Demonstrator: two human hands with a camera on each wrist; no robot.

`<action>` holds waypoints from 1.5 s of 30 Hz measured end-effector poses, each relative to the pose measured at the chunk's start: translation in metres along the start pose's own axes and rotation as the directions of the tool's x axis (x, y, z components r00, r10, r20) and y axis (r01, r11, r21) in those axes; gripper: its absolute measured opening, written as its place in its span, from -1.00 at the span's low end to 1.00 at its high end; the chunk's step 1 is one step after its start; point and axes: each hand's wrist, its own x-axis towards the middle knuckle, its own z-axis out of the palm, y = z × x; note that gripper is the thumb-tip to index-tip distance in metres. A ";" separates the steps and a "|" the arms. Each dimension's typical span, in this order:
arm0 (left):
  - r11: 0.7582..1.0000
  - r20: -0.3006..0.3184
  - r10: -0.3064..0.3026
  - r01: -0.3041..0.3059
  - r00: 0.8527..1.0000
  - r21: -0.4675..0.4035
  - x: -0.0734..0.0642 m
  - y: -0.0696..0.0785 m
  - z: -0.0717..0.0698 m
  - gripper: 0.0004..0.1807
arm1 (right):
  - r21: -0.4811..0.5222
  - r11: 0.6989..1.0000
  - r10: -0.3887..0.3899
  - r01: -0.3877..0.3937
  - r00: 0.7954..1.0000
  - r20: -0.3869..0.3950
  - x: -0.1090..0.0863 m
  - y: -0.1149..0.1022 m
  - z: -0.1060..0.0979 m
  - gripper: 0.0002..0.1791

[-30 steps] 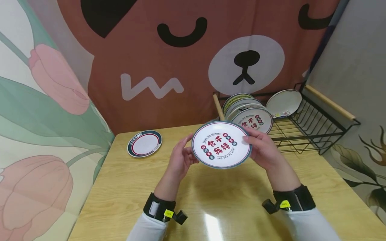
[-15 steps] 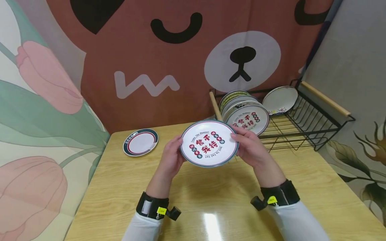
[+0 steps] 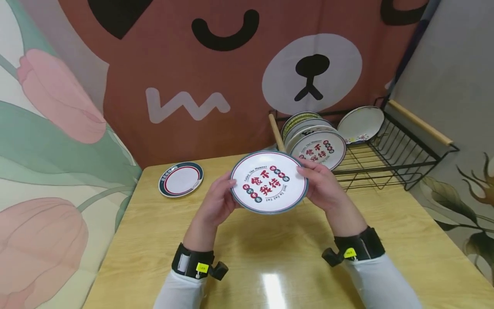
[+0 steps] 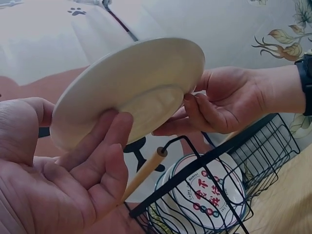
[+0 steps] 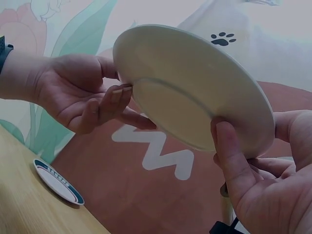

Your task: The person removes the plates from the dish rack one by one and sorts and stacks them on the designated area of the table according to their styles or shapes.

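Both hands hold a round white plate [image 3: 266, 201] above the table, its face tilted toward the head camera. Red characters, small red and teal dots and a teal rim decorate it. My left hand [image 3: 218, 199] grips the left edge, thumb on top and fingers beneath. On the opposite edge, my right hand [image 3: 324, 186] pinches the rim the same way. From below, the left wrist view shows the plate's plain underside [image 4: 151, 107], with fingertips of both hands against it. The right wrist view shows the same bare underside [image 5: 170, 112].
A black wire rack [image 3: 386, 174] with wooden handles stands at the back right. Several plates lean in its left part, a matching plate [image 3: 320, 150] in front; a white floral plate [image 3: 360, 124] leans farther right. Another teal-rimmed plate [image 3: 181, 180] lies on the wooden table [image 3: 154, 244] at left.
Over the last second the held plate and both hands have shifted a little left in the head view. Through the latest half second they stay nearly still, both hands keeping their grip.
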 end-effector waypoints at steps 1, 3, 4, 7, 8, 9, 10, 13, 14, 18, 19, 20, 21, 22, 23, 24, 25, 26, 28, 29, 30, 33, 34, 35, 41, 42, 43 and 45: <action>1.000 0.010 -0.001 0.001 1.000 -0.002 0.001 0.000 0.001 -0.46 | 0.009 1.000 -0.009 0.009 1.000 0.008 -0.001 -0.001 -0.001 -0.51; 1.000 0.032 -0.005 0.005 0.999 -0.009 0.002 0.001 0.002 -0.46 | 0.033 0.999 -0.033 0.031 0.999 0.031 -0.003 -0.003 -0.002 -0.56; 1.000 0.039 -0.006 0.007 0.999 -0.014 0.002 0.001 0.002 -0.46 | 0.053 0.998 -0.048 0.045 0.998 0.045 -0.003 -0.003 -0.002 -0.57; 1.000 0.040 -0.006 0.006 0.999 -0.021 0.002 0.003 0.003 -0.45 | 0.101 0.991 -0.096 0.085 0.989 0.111 -0.004 -0.005 -0.004 -0.58; 1.000 0.031 -0.006 0.007 0.999 -0.025 0.002 0.003 0.003 -0.44 | 0.121 0.988 -0.113 0.096 0.984 0.139 -0.004 -0.006 -0.004 -0.56; 1.000 0.017 -0.006 0.006 1.000 -0.029 0.002 0.004 0.003 -0.43 | 0.143 0.984 -0.127 0.104 0.978 0.168 -0.004 -0.006 -0.004 -0.55; 1.000 0.003 -0.007 0.007 1.000 -0.030 0.001 0.005 0.003 -0.42 | 0.157 0.982 -0.136 0.105 0.971 0.197 -0.003 -0.006 -0.004 -0.53; 0.999 -0.049 -0.014 0.013 0.999 -0.032 0.000 0.009 0.000 -0.39 | 0.183 0.979 -0.138 0.093 0.959 0.248 -0.001 -0.004 -0.002 -0.50; 0.999 -0.062 -0.017 0.015 0.998 -0.031 -0.001 0.010 -0.002 -0.39 | 0.179 0.980 -0.129 0.086 0.960 0.247 0.000 -0.003 0.001 -0.49; 0.999 -0.103 -0.022 0.018 0.994 -0.039 -0.004 0.020 -0.014 -0.39 | 0.169 0.985 -0.071 0.033 0.972 0.222 0.005 0.002 0.017 -0.47; 0.999 -0.111 -0.020 0.015 0.994 -0.039 -0.005 0.023 -0.018 -0.39 | 0.172 0.985 -0.052 0.014 0.975 0.217 0.007 0.004 0.022 -0.46; 0.999 -0.120 -0.018 0.014 0.993 -0.037 -0.007 0.027 -0.022 -0.40 | 0.174 0.985 -0.037 -0.001 0.976 0.215 0.010 0.006 0.026 -0.45; 0.999 -0.133 -0.017 0.012 0.991 -0.039 -0.008 0.030 -0.026 -0.41 | 0.177 0.984 -0.024 -0.014 0.976 0.216 0.013 0.009 0.030 -0.44; 0.999 -0.148 -0.018 0.013 0.989 -0.035 -0.009 0.033 -0.030 -0.41 | 0.188 0.982 -0.009 -0.033 0.976 0.217 0.016 0.012 0.033 -0.43; 0.999 -0.166 -0.020 0.014 0.986 -0.033 -0.010 0.036 -0.035 -0.41 | 0.198 0.979 0.008 -0.051 0.977 0.214 0.019 0.015 0.036 -0.43; 0.999 -0.183 -0.022 0.017 0.983 -0.030 -0.010 0.038 -0.041 -0.42 | 0.206 0.976 0.027 -0.071 0.978 0.209 0.023 0.019 0.040 -0.43; 0.999 -0.201 -0.025 0.019 0.979 -0.030 -0.011 0.040 -0.046 -0.42 | 0.213 0.973 0.049 -0.093 0.977 0.205 0.026 0.022 0.043 -0.42; 0.999 -0.224 -0.028 0.022 0.974 -0.031 -0.011 0.042 -0.052 -0.41 | 0.214 0.970 0.068 -0.111 0.977 0.202 0.030 0.026 0.045 -0.41; 0.999 -0.264 -0.035 0.026 0.964 -0.037 -0.011 0.043 -0.064 -0.40 | 0.217 0.965 0.105 -0.146 0.976 0.190 0.036 0.032 0.050 -0.36; 0.999 -0.284 -0.036 0.025 0.958 -0.043 -0.012 0.042 -0.070 -0.39 | 0.214 0.964 0.120 -0.159 0.976 0.183 0.038 0.035 0.053 -0.34; 0.999 -0.306 -0.038 0.024 0.951 -0.049 -0.012 0.041 -0.075 -0.38 | 0.211 0.962 0.135 -0.171 0.975 0.176 0.040 0.039 0.055 -0.33; 0.997 -0.369 -0.044 0.016 0.928 -0.079 -0.015 0.037 -0.092 -0.36 | 0.200 0.960 0.161 -0.195 0.972 0.173 0.046 0.049 0.060 -0.32; 0.996 -0.396 -0.050 0.015 0.917 -0.092 -0.016 0.036 -0.097 -0.36 | 0.198 0.959 0.169 -0.202 0.971 0.171 0.048 0.052 0.062 -0.32; 0.994 -0.417 -0.053 0.010 0.907 -0.105 -0.017 0.034 -0.102 -0.36 | 0.199 0.958 0.175 -0.208 0.970 0.171 0.050 0.056 0.064 -0.33; 0.986 -0.511 -0.047 -0.042 0.858 -0.161 -0.025 0.029 -0.131 -0.39 | 0.179 0.955 0.211 -0.235 0.967 0.140 0.059 0.072 0.072 -0.35; 0.986 -0.526 -0.043 -0.049 0.849 -0.160 -0.027 0.029 -0.136 -0.39 | 0.177 0.955 0.217 -0.239 0.967 0.132 0.060 0.074 0.072 -0.35; 0.986 -0.546 -0.040 -0.055 0.837 -0.157 -0.028 0.029 -0.141 -0.39 | 0.174 0.955 0.221 -0.241 0.967 0.124 0.060 0.077 0.073 -0.35; 0.986 -0.586 -0.038 -0.065 0.810 -0.153 -0.030 0.028 -0.151 -0.39 | 0.177 0.951 0.235 -0.252 0.965 0.112 0.062 0.082 0.073 -0.36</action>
